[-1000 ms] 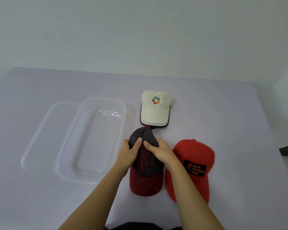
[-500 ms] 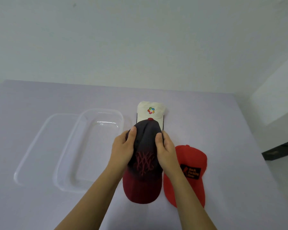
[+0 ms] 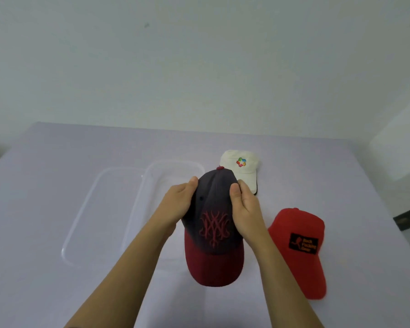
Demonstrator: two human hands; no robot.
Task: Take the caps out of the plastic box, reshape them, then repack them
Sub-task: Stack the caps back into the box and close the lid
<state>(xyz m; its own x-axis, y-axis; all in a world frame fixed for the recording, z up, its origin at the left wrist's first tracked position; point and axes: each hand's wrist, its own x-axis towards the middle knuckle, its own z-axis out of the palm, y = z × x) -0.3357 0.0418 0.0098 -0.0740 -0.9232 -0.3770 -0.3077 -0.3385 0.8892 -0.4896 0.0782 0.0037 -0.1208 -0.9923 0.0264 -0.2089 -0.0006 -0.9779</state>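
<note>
The step in hand looks like reshaping, or the very start of repacking: all three caps are out of the plastic box (image 3: 152, 185), which sits open on the tabletop (image 3: 57, 162) to the left with its clear lid (image 3: 100, 209) lying just beside it on the far left. The dark cap (image 3: 213, 223), navy crown with a maroon brim and a red embroidered emblem, is lifted off the tabletop and held in front of the person, brim toward them. The left hand (image 3: 179, 202) has its grip closed on the crown's left side, thumb on top near the button; the right hand (image 3: 244, 209) is likewise clamped on the crown's right side, thumb pressed onto the top panel. Both grips grasp the same cap, squeezing the crown between them.

The white cap (image 3: 240, 166) rests behind the held one, partly hidden by it, and the red cap (image 3: 298, 247) lies flat to the right, well clear of both hands.

The crown of the dark cap looks rounded and fairly full, so I judge shaping nearly done. The next move calls for carrying it left over the box, lowering it in without crushing the crown, and orienting the brim along the box's long axis so the other two can follow
</note>
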